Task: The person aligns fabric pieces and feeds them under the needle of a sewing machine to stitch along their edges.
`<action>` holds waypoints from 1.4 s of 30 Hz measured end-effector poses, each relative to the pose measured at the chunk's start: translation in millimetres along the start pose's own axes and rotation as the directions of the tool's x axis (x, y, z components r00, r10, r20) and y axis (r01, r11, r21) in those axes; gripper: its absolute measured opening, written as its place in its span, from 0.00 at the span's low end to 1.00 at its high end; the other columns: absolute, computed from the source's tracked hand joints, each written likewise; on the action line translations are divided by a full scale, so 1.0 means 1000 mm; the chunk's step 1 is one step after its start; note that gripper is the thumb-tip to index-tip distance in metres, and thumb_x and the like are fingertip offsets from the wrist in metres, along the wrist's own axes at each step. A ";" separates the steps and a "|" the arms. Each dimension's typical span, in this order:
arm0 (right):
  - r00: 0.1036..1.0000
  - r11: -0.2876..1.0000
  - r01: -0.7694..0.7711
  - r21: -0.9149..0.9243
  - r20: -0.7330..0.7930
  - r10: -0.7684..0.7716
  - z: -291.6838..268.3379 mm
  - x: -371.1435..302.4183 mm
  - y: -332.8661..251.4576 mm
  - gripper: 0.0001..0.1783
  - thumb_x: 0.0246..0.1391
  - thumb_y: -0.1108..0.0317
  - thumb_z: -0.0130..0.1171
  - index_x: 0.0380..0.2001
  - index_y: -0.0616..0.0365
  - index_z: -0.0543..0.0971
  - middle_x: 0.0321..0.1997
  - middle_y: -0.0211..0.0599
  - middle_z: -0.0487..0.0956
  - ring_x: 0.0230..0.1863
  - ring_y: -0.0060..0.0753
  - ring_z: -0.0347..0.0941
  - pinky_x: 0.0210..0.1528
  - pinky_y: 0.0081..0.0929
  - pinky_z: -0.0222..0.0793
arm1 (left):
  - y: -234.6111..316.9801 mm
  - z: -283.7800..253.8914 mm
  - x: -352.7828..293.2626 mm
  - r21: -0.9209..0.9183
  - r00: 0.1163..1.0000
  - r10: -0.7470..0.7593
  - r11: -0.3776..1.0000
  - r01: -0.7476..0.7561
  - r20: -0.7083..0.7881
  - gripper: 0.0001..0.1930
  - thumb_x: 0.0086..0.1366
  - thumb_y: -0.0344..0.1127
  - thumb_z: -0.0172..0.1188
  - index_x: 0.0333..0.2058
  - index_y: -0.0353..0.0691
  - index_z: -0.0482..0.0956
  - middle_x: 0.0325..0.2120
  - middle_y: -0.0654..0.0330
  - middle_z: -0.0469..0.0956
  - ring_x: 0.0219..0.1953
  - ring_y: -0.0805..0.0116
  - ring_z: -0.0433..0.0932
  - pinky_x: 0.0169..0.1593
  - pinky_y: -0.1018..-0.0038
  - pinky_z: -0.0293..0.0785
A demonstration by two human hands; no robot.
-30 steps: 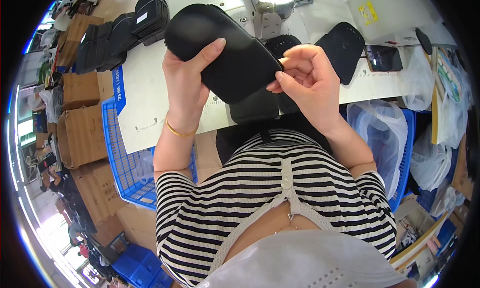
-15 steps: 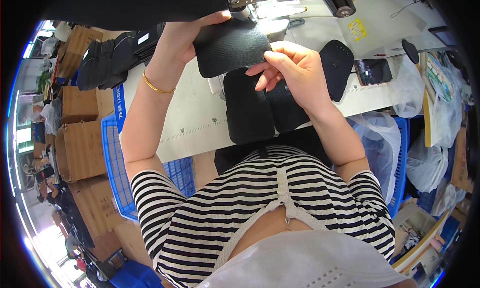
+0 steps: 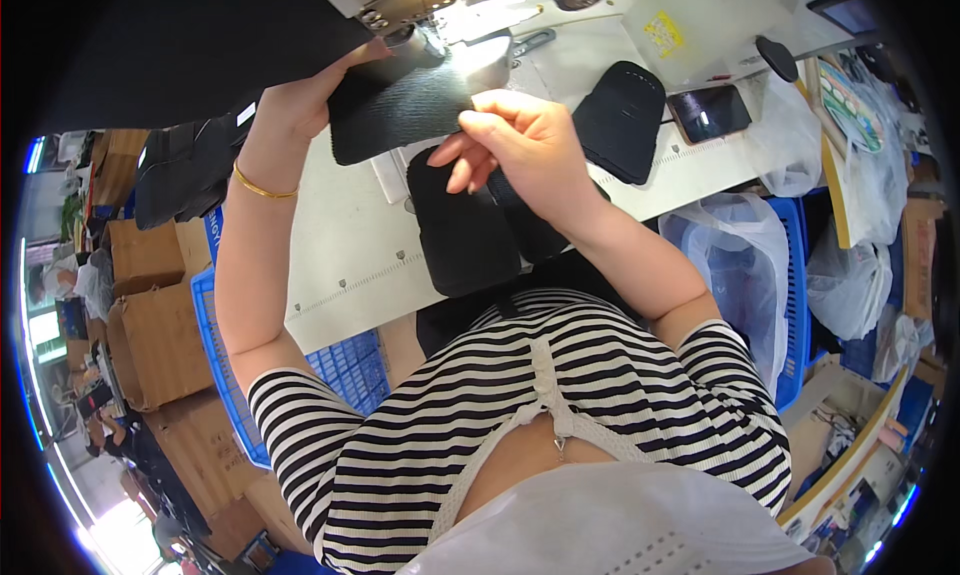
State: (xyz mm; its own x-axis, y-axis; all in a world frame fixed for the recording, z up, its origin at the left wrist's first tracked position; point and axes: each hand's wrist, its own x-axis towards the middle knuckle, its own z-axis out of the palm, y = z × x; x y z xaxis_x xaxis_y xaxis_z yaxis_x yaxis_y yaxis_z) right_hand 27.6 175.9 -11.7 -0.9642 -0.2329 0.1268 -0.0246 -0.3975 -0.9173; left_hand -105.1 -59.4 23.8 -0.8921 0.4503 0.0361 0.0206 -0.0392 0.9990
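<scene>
**Black panel held under the sewing head**

I have the black panel (image 3: 400, 110) pinched between both hands: my left hand (image 3: 290, 105) grips its left edge, thumb on top, and my right hand (image 3: 520, 140) nips its right lower corner between thumb and fingers. The panel sits lifted and slightly tilted, its upper edge right at the sewing head (image 3: 420, 0), under the bright lamp spot there.

As far as I can judge, stitching on this piece has not started; I see no seam on it, and it is only being lined up at the needle area. The needle itself is hidden by glare.

Below the panel, a second dark piece (image 3: 465, 225) lies flat on the table (image 3: 340, 265), partly under my right wrist. Right of the panel a rounded black pad (image 3: 620, 120) rests on the table, with a phone (image 3: 710, 112) just beyond it. Left of the panel a heap of dark pieces (image 3: 180, 170) waits, so I judge more remains. Below that heap is a blue crate (image 3: 215, 335), with cardboard boxes (image 3: 150, 305) beside it.
</scene>
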 end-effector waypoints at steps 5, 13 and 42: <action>0.998 0.996 0.058 -0.069 -0.028 -0.060 -0.004 0.004 0.005 0.10 0.65 0.69 0.50 0.36 0.65 0.76 0.33 0.47 0.85 0.25 0.26 0.81 0.26 0.17 0.74 | 0.010 0.062 -0.025 0.920 0.783 0.584 0.391 -0.040 -0.214 0.20 0.52 0.38 0.74 0.44 0.42 0.83 0.43 0.52 0.81 0.45 0.61 0.79 0.48 0.73 0.72; 0.983 0.957 0.142 -0.253 -0.079 -0.167 0.000 -0.008 0.012 0.13 0.63 0.68 0.52 0.43 0.67 0.78 0.34 0.34 0.82 0.34 0.19 0.78 0.37 0.20 0.74 | -0.001 0.079 -0.059 0.743 0.755 0.624 0.404 -0.534 0.203 0.21 0.44 0.32 0.77 0.38 0.36 0.82 0.38 0.56 0.79 0.39 0.62 0.77 0.44 0.72 0.73; 0.996 0.977 0.091 0.191 -0.002 -0.093 0.020 -0.002 0.019 0.16 0.63 0.77 0.45 0.51 0.67 0.75 0.46 0.36 0.80 0.48 0.26 0.77 0.51 0.27 0.77 | -0.008 0.087 -0.061 0.764 0.406 0.678 -0.379 -0.523 0.614 0.18 0.43 0.29 0.65 0.36 0.31 0.83 0.38 0.58 0.81 0.41 0.61 0.82 0.41 0.72 0.84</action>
State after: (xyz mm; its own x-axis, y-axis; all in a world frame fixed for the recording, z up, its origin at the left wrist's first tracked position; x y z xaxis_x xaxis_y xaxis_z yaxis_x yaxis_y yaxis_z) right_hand 34.5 150.8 -22.3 -0.9582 -0.1937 0.2106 -0.0616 -0.5791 -0.8129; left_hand -11.8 -8.7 15.8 -0.0710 0.7034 0.7073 0.8034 0.4606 -0.3774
